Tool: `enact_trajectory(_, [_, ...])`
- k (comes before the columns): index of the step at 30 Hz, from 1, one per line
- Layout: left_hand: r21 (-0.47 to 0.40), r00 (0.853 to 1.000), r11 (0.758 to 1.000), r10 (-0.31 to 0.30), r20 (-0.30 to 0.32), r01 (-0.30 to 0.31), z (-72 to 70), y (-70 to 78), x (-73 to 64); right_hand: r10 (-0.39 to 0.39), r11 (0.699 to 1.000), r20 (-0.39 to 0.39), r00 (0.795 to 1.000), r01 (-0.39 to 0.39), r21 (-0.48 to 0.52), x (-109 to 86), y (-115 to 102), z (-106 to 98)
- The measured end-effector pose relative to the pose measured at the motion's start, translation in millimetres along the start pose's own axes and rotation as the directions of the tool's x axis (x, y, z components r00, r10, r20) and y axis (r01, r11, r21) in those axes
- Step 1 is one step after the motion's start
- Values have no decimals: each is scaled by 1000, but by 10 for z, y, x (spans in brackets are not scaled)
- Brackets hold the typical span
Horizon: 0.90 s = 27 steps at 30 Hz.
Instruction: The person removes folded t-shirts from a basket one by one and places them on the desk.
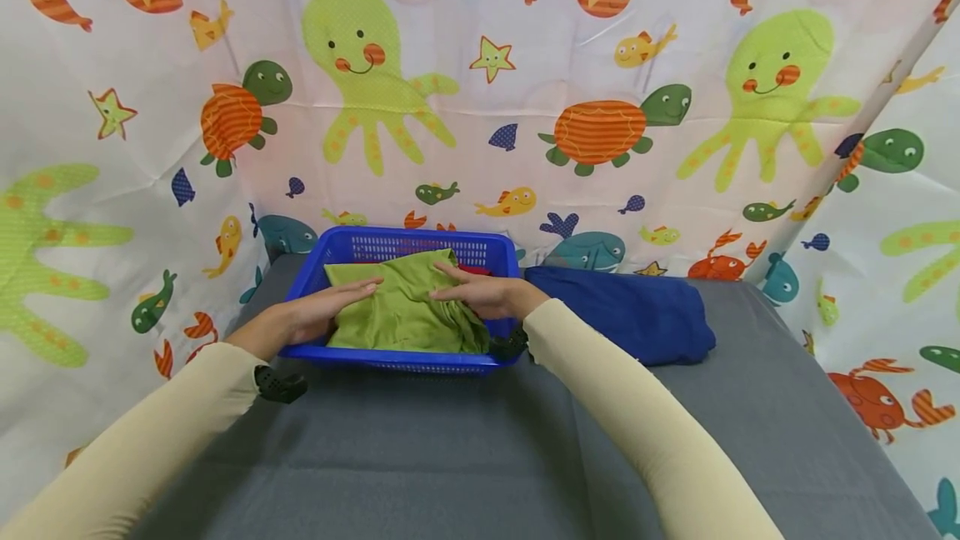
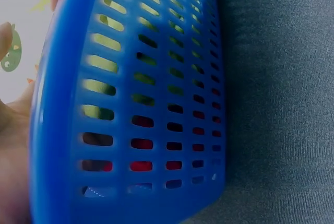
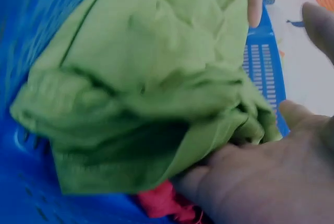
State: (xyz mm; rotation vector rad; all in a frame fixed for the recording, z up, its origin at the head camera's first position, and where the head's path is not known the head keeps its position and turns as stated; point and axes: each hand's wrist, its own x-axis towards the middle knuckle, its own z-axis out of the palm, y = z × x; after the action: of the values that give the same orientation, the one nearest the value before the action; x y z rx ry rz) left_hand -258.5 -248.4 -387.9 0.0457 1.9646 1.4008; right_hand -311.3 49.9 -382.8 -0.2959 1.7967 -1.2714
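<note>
A folded green cloth (image 1: 397, 302) lies in a blue plastic basket (image 1: 397, 358), over some red fabric (image 3: 159, 200) that peeks out beneath it. My left hand (image 1: 318, 312) reaches over the basket's left side, its fingers straight along the cloth's left edge. At the cloth's right edge is my right hand (image 1: 487, 294), thumb and fingers spread. In the right wrist view, some of that hand's fingertips are hidden under the cloth's loose, crumpled edge. Through the slotted wall in the left wrist view, green and red fabric shows.
A folded dark blue cloth (image 1: 630, 315) lies just right of the basket on the grey table cover (image 1: 420, 457). Behind and at both sides hangs a white curtain (image 1: 465, 148) printed with sea animals. Black straps circle both wrists.
</note>
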Motion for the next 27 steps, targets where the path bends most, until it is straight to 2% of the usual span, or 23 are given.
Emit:
enact_trajectory(4, [-31,1000,1000,3,-19,-4,-6,-4,3,3,998,-26,1000,-2,68,11,22,-36])
enact_trajectory(7, [-39,999,999,13,-30,-14,-11,-2,5,5,997,-32,999,-3,75,14,26,-48])
enact_trajectory(14, [17,999,999,37,-33,-36,0,-20,16,-3,999,-9,1000,2,-45,18,7,-31])
enact_trajectory(20, [72,993,996,51,-104,-44,8,-25,6,-43,984,-102,994,25,-174,-9,-21,-7])
enact_trajectory(23, [72,990,996,66,-128,-57,3,-17,-11,-54,982,-129,990,28,-189,-14,-28,-5])
enact_trajectory(27, [75,987,995,80,-138,-70,-11,-21,-37,-58,987,-132,989,37,-157,-17,-31,-9])
